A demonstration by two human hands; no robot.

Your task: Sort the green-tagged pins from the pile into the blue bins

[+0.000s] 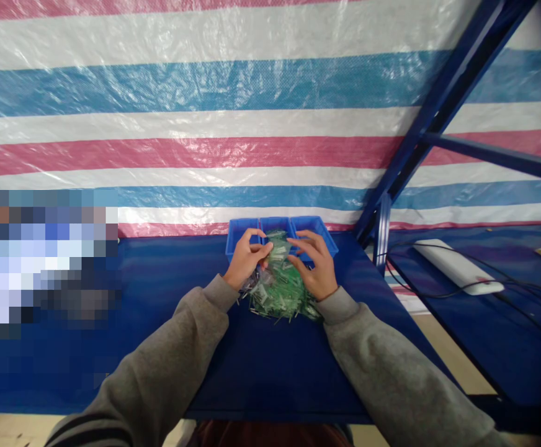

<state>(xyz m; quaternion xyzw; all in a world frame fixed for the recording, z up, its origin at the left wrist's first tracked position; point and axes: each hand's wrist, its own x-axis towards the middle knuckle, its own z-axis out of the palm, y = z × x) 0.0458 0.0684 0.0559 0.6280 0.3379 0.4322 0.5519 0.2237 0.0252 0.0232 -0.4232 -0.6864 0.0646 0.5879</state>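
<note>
A heap of small green parts with thin metal pins (280, 292) lies on the blue table (270, 366), partly in a clear plastic bag. My left hand (247, 259) pinches the bag's upper left edge. My right hand (316, 264) rests on the heap's right side with fingers curled around the bag. Both arms wear grey sleeves. Right behind the heap stand three blue plastic bins (280, 226) side by side.
A striped red, white and blue tarp (233, 124) hangs behind the table. A blue metal rack frame (414, 143) rises at the right. On the neighbouring blue surface lie a white power strip (456, 266) and black cables (438, 292). A blurred patch covers the left.
</note>
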